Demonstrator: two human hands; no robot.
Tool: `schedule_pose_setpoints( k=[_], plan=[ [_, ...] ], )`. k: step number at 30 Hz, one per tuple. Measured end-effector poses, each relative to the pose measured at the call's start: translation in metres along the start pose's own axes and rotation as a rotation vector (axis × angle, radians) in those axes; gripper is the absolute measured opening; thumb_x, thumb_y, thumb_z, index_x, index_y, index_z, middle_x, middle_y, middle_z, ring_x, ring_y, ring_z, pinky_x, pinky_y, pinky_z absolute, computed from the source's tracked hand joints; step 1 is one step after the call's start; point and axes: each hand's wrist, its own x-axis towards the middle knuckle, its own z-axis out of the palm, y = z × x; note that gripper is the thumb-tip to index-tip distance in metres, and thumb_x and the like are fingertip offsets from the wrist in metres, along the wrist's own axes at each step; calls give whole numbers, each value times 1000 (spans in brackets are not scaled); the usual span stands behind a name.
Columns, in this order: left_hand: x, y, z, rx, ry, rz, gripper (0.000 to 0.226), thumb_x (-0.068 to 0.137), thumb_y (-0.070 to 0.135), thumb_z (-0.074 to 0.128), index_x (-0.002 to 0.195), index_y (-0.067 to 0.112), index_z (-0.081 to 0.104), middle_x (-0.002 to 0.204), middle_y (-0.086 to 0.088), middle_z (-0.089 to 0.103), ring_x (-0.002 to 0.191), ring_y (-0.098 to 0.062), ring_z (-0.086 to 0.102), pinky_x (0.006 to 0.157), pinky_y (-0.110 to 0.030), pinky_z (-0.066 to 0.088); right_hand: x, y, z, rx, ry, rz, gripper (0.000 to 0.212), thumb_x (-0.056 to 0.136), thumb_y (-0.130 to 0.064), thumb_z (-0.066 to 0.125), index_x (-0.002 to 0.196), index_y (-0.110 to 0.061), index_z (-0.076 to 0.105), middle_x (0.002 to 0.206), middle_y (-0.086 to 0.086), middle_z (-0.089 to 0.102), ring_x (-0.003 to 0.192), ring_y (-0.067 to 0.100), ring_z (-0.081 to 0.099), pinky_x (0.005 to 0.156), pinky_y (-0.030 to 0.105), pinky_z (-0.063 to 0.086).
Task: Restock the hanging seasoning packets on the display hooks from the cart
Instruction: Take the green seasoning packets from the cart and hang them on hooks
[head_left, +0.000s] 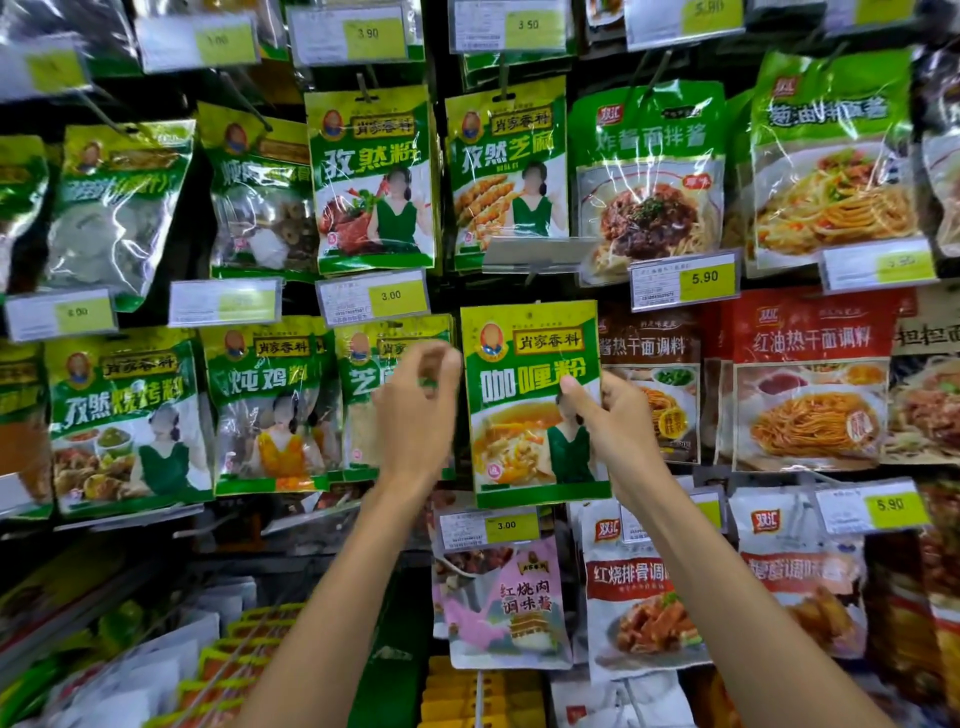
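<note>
Screening its display hook from your view, the curry powder packet hid whether its top hole sat on that hook. Your left hand was motion-blurred. Its fingers were curled at the packet's upper left edge, and it could not be told whether they pinched that edge or only lay beside it. That hand also covered the middle of the sesame packet behind it. The stock at the lower left was blurred and cut off by the frame.

Your right hand gripped the packet at its right edge, about mid-height, with the thumb flat on the front face and the other fingers hidden behind. The packet stood upright between the sesame packet on its left and a brown noodle-sauce packet on its right. It sat below a tipped-up label holder and above a 3.00 price label.

The packet was flat and glossy. It had a yellow top band with a round logo, a green diagonal band with large yellow characters, a pictured yellow curry dish at lower left, and a green strip along the bottom edge.
</note>
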Motion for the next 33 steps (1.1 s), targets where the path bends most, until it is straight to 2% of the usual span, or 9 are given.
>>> schedule_pose_setpoints(
  k=[4, 8, 11, 15, 21, 26, 28, 31, 33],
  plan=[
    [43, -8, -18, 545, 356, 489, 28, 98, 19, 48, 120, 4, 58, 115, -13, 62, 106, -27, 57, 91, -30, 44, 4, 9, -9, 25, 23, 26, 28, 95, -24, 56, 70, -15, 60, 67, 3, 62, 64, 12, 57, 66, 26, 44],
    [70, -25, -22, 736, 262, 547, 41, 100, 26, 43, 134, 4, 47, 138, -15, 49, 126, -32, 46, 107, -41, 31, 17, 8, -10, 43, 48, 35, 28, 95, -22, 57, 70, -8, 58, 62, 0, 59, 60, 6, 56, 63, 18, 46],
    [73, -34, -19, 730, 229, 583, 40, 100, 25, 42, 133, 2, 48, 134, -17, 52, 125, -33, 47, 110, -43, 28, 24, 5, -8, 36, 36, 32, 31, 95, -21, 56, 68, -5, 58, 63, 4, 60, 58, 3, 57, 56, 8, 44],
    [73, -37, -18, 693, 264, 603, 38, 99, 22, 43, 129, -1, 50, 126, -19, 56, 121, -34, 51, 110, -47, 32, 30, 5, -4, 13, 55, 71, 35, 94, -24, 58, 64, -6, 59, 68, 4, 63, 67, 12, 57, 62, 22, 39],
    [74, -39, -19, 656, 270, 634, 36, 99, 21, 44, 126, -1, 52, 126, -18, 56, 121, -33, 51, 111, -45, 31, 39, 12, 2, -6, 88, 158, 35, 93, -23, 59, 59, -13, 59, 62, -2, 61, 65, 13, 54, 60, 26, 39],
    [75, -43, -22, 658, 280, 680, 36, 99, 21, 43, 127, -1, 52, 127, -18, 56, 121, -31, 50, 111, -43, 31, 50, 23, 13, -119, 158, 138, 32, 93, -26, 59, 98, 5, 66, 102, 20, 69, 100, 32, 62, 86, 41, 47],
    [76, -44, -22, 656, 273, 691, 37, 99, 22, 43, 127, -1, 52, 127, -18, 56, 122, -31, 50, 111, -43, 31, 55, 28, 20, -155, 200, 134, 39, 93, -28, 59, 110, 7, 62, 109, 20, 66, 106, 33, 60, 85, 38, 46],
    [76, -44, -24, 659, 263, 694, 37, 99, 23, 43, 127, -1, 52, 127, -18, 56, 121, -31, 50, 110, -43, 32, 57, 31, 28, -245, 272, 106, 32, 92, -26, 61, 91, 6, 60, 77, 5, 58, 80, 22, 52, 63, 36, 40],
    [75, -42, -25, 662, 254, 692, 37, 99, 23, 44, 127, -1, 52, 127, -18, 56, 121, -31, 50, 110, -43, 33, 58, 33, 30, -280, 300, 99, 29, 92, -25, 61, 80, 0, 54, 63, -2, 42, 73, 20, 42, 52, 23, 28]
  ],
)
